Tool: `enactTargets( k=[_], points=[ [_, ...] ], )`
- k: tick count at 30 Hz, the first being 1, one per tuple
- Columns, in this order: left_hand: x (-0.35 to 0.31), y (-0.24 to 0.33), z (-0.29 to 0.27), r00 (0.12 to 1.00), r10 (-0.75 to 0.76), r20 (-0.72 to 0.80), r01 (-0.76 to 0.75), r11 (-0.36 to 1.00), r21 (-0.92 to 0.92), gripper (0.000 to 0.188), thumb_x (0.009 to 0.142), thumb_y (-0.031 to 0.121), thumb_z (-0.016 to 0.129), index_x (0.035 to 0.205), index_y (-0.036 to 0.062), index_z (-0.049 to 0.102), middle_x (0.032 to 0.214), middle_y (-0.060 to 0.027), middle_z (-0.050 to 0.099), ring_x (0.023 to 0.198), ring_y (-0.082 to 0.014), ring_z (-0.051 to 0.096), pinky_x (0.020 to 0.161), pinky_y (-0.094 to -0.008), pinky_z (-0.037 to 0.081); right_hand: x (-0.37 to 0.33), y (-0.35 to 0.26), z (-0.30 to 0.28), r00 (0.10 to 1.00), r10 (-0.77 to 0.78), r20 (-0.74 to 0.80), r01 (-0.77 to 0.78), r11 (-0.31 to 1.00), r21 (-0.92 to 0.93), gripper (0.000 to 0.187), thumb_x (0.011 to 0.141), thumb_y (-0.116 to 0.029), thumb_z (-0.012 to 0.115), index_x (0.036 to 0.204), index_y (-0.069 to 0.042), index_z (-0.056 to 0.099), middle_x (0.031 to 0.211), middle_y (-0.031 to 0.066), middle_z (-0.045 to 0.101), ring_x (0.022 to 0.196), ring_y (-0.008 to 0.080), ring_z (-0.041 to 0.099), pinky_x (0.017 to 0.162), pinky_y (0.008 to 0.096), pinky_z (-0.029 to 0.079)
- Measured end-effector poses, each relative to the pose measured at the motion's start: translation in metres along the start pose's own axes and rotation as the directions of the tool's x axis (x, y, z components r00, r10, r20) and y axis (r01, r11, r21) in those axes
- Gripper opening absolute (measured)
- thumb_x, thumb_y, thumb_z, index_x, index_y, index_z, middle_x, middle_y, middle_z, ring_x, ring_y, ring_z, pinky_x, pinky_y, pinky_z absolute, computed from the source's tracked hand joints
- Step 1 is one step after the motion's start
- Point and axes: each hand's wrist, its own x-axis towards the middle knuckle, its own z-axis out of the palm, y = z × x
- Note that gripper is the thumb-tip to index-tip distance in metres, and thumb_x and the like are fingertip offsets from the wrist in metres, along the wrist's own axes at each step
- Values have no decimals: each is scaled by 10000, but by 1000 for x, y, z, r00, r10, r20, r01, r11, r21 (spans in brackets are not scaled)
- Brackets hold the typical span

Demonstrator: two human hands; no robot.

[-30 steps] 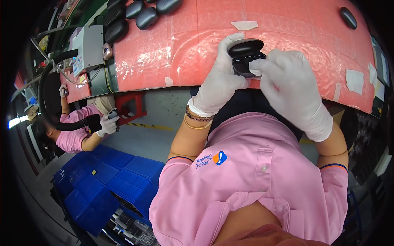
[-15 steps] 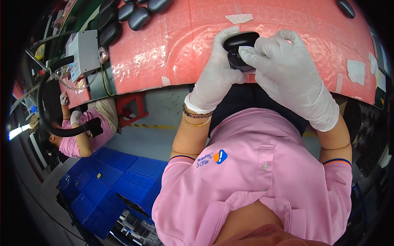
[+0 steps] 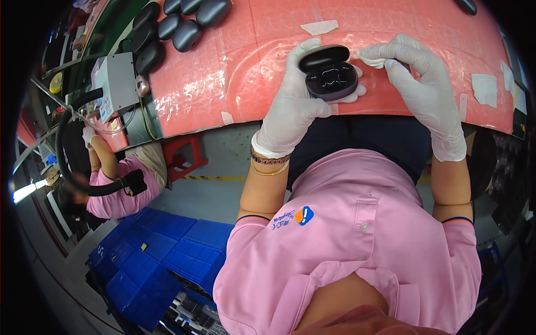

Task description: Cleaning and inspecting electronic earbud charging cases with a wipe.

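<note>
My gloved left hand point(image 3: 290, 95) is wrapped around a black earbud charging case point(image 3: 333, 84), thumb at its near side and fingers underneath. The case's lid point(image 3: 325, 57) stands raised on the far side, and its glossy inside faces up. To the right of the case, apart from it, my gloved right hand point(image 3: 427, 84) pinches a small white cloth-like piece point(image 3: 373, 60) between thumb and fingers. A dark spot shows behind that hand's thumb; I cannot make out what it is.
Several dark closed cases point(image 3: 187, 36) lie at the far left of the pink-covered table point(image 3: 251, 84). A grey box device point(image 3: 120, 81) with cables stands at the left. Another dark case point(image 3: 467, 6) lies far right. A co-worker point(image 3: 125, 178) sits left, near blue crates point(image 3: 162, 245).
My right hand has drawn back from the case to the right, with the white piece in its fingers. The case's inside is now uncovered. The co-worker's arms have shifted.
</note>
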Motion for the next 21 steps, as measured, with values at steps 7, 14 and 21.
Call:
enactTargets(
  k=[7,14,21],
  points=[
    [3,2,-8,996,-76,53,80,994,-75,918,571,-186,419,1405,113,179,1273,-235,469,1105,-401,579,934,-426,504,-3,0,1,1000,3,-31,-6,996,-91,309,844,49,463,1054,-15,680,854,34,590,840,112,550,796,255,432],
    [0,3,5,998,-36,-58,42,993,111,901,599,-202,422,1402,122,172,1307,-164,419,1140,-299,538,907,-389,518,-16,-20,36,923,-329,200,380,693,-613,516,681,29,615,1183,-91,594,850,43,525,791,217,524,834,380,387],
    [-5,-3,10,990,46,-136,-11,969,248,889,625,-209,420,1402,139,165,1293,-110,403,1153,-210,468,881,-352,514,-12,-36,48,937,-191,292,346,400,-849,537,664,-63,654,1192,-44,559,894,55,506,825,212,522,875,393,392]
  ],
)
